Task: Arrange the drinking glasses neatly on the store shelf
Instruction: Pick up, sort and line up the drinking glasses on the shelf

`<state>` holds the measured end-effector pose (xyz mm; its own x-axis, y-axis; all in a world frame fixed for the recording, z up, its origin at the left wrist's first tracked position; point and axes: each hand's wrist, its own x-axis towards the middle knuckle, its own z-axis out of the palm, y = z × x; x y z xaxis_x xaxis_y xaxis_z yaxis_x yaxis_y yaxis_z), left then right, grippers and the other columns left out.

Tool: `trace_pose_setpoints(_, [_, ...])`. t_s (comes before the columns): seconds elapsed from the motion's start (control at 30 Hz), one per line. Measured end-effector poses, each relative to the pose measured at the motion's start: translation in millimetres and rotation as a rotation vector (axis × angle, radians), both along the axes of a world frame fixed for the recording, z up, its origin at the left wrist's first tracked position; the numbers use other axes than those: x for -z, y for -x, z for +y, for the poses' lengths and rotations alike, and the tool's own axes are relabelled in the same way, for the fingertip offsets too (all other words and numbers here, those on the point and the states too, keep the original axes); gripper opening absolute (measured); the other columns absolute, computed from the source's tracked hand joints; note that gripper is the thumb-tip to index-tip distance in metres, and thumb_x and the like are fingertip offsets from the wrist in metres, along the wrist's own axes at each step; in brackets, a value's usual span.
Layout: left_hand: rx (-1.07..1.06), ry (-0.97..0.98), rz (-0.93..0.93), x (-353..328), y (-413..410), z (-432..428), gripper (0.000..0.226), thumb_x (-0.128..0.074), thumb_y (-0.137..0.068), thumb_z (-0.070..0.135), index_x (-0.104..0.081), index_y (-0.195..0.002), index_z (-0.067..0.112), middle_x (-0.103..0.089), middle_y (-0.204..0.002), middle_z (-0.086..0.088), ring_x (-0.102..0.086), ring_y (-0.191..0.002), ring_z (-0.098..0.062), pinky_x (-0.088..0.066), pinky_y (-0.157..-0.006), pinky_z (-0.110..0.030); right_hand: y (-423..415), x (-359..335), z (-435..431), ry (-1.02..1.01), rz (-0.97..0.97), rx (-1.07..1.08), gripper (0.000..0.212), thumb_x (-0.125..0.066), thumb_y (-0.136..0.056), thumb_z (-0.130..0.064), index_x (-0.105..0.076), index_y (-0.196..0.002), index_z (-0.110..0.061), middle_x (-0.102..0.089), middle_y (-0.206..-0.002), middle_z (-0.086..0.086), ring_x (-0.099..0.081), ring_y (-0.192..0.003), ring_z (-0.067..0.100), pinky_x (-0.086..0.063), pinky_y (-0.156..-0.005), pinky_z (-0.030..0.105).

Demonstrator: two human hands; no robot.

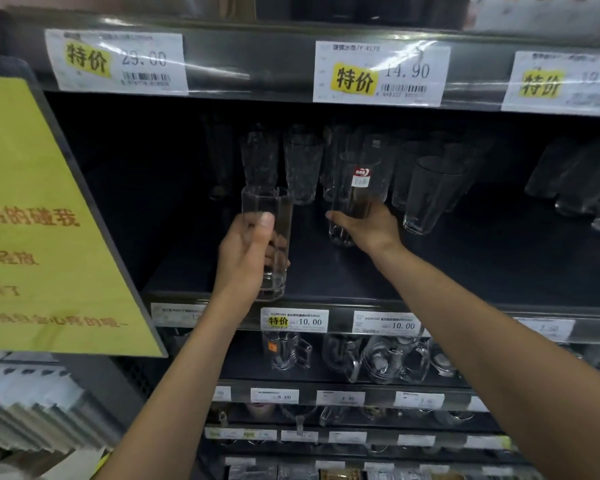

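Note:
My left hand (245, 258) grips a tall clear straight glass (269, 209) near the front edge of the dark shelf (430, 271); whether its base touches the shelf I cannot tell. My right hand (366, 226) holds a second tall clear glass (355, 181) with a red and white sticker, further back and to the right. Behind them stand several clear tumblers (300, 164) in a loose group. A wider tumbler (430, 194) stands just right of my right hand.
More glasses (575, 178) sit at the shelf's far right. A yellow sign (39, 220) juts out on the left. Price labels (294, 320) line the shelf edge. Glass mugs (392, 358) fill the shelf below. The shelf above hangs close over the glasses.

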<state>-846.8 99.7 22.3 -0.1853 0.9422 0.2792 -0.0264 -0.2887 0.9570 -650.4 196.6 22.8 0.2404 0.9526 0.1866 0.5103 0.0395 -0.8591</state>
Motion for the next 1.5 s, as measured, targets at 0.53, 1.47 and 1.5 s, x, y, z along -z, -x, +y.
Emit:
trace_pose_setpoints(0.53, [-0.044,0.046,-0.077,3.1,4.1,6.9,0.069,-0.043,-0.082,0.071,-0.059,-0.112,0.011,-0.07,-0.082,-0.009,-0.069,-0.063,-0.024,-0.055,-0.055,-0.028,11.2,5.9,42.3,0.024,0.083,0.076,0.067,-0.08,-0.079,-0.043,-0.054,-0.132,-0.01,-0.064,-0.127,0.005,-0.059,-0.118,0.02,-0.04,-0.084,0.018])
trace_pose_setpoints(1.47, [-0.067,0.015,-0.091,1.8,-0.2,5.4,0.068,-0.042,-0.078,0.067,-0.058,-0.112,0.01,-0.067,-0.081,-0.012,-0.067,-0.059,-0.02,-0.055,-0.053,-0.024,9.5,18.0,49.6,-0.018,0.052,0.097,0.055,-0.079,-0.081,-0.037,-0.062,-0.126,-0.009,-0.069,-0.12,0.009,-0.063,-0.113,0.024,-0.048,-0.092,0.024])
trace_pose_setpoints(1.5, [-0.067,0.015,-0.088,2.0,0.0,5.5,0.07,-0.042,-0.079,0.067,-0.057,-0.115,0.008,-0.067,-0.081,-0.012,-0.067,-0.059,-0.02,-0.055,-0.053,-0.024,9.7,17.4,48.6,-0.024,0.058,0.097,0.053,-0.079,-0.082,-0.035,-0.063,-0.124,-0.009,-0.069,-0.12,0.01,-0.063,-0.113,0.025,-0.049,-0.094,0.026])
